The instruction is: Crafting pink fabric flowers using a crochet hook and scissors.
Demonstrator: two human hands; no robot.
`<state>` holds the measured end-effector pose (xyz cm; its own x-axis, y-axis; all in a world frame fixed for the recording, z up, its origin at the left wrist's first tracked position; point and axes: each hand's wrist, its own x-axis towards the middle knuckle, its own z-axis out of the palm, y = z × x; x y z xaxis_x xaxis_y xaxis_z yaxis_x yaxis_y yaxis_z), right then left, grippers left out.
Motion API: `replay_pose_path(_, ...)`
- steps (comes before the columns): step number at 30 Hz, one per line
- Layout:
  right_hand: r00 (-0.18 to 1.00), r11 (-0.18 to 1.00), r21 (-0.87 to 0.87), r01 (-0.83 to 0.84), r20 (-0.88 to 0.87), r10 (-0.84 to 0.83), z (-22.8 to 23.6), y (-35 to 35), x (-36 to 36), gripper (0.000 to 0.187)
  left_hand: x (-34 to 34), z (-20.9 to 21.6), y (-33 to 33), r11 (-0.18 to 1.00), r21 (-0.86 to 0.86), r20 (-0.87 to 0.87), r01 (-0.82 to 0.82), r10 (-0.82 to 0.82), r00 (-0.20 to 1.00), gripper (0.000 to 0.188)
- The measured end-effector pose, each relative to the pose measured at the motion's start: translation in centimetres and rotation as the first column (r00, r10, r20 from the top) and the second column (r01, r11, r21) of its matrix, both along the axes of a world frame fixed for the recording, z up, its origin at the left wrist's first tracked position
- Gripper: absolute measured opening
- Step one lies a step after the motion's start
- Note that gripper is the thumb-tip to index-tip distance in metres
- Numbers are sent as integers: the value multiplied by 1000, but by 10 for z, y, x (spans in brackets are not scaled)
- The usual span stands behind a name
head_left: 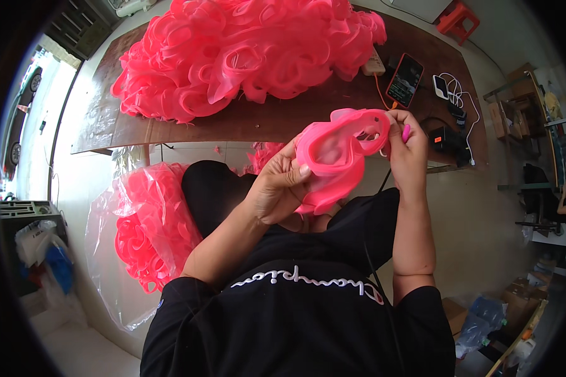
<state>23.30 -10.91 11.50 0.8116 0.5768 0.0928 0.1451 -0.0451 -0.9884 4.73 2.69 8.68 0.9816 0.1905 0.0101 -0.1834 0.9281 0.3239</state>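
Observation:
A soft, translucent pink piece shaped like a goggle or diving-mask skirt (pixel 349 164) is held up above my lap, with two rounded openings. My left hand (pixel 282 181) is closed on its left side, thumb pressed on the rim. At its upper right edge, my right hand (pixel 409 141) pinches the rim between thumb and fingers. A small magenta object (pixel 406 132) shows among the right hand's fingers; its kind is mostly hidden. On the brown table (pixel 188 133) beyond lies a big heap of similar pink pieces (pixel 251 53).
Left of my legs stands a clear plastic bag (pixel 100 217) filled with pink pieces. A phone (pixel 405 80) with an orange cable, a white device (pixel 441 87) and a black box (pixel 445 139) lie on the table's right. A red stool (pixel 458 24) stands beyond; shelves (pixel 534 186) line the right.

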Motion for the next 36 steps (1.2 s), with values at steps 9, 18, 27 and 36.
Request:
replay_pose_path(9,788,931,-162,-327,496,363,23,3,-32,20,5,-10,-2,991,87,-26,-100,103,994,52)
replay_pose_path(18,877,877,-116,-465,75,475,19,3,-30,17,3,-15,1,939,307,-56,-153,179,982,43)
replay_pose_path(27,821,828,-217,-517,146,551,15,1,-34,16,7,-18,-3,944,285,-59,-167,191,980,43)
replay_pose_path(36,807,909,-261,-326,424,411,17,-1,-25,14,10,-19,-4,958,278,-209,-67,128,969,44)
